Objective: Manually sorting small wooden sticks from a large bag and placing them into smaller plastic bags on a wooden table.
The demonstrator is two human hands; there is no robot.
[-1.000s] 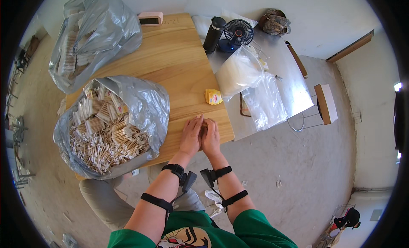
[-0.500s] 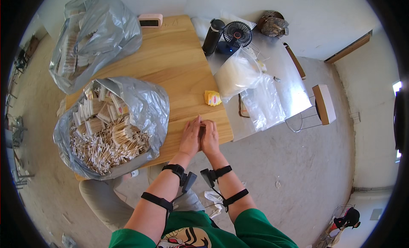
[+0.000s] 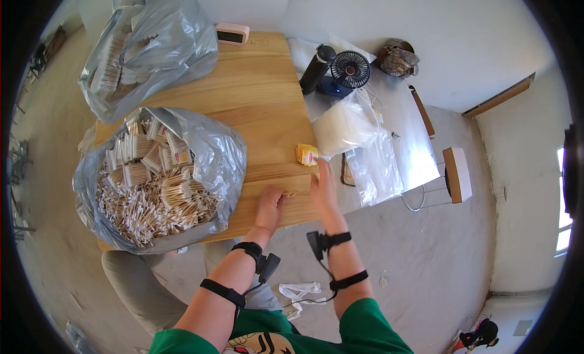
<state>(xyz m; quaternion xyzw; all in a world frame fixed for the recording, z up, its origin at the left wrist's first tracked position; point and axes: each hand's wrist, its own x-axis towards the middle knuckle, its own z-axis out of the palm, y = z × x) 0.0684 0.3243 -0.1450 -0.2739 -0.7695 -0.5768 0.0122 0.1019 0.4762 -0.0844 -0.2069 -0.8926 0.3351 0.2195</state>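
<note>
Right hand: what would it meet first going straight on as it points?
The right hand would probably meet the yellow stack first, near its right edge; whether they already touch is unclear.

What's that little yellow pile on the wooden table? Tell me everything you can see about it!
The yellow pile looks like small printed papers or cards, loosely stacked, with a red patch on top. It lies on the wooden table, near its right edge. The right hand is just beside it; I can't tell whether they touch.
</note>
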